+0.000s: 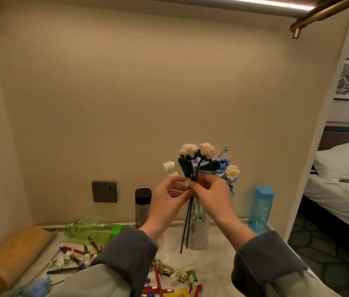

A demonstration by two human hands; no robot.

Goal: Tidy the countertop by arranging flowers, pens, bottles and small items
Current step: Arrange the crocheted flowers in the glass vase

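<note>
Pinching flower stems (pixel 187 219), left hand (pixel 166 197), right hand (pixel 213 192)

Hidden and cropped
Left hand (pixel 167 198) and right hand (pixel 212 194) cover the middle of the flower stems (pixel 187 224) and the vase (pixel 201 239) top; the bottom edge crops a blue flower (pixel 40 286).

Three bottles on the table (pixel 218 260): one green bottle (pixel 93 230), one dark-capped bottle (pixel 143 207), one blue bottle (pixel 261 207). One glass vase (pixel 200 235). Two hands, left hand (pixel 167 200) and right hand (pixel 211 196), hold two full blooms (pixel 187 168): one white bloom (pixel 188 149), one pink bloom (pixel 207 150). Scattered pens (pixel 65 270) overlap too much to count.
</note>
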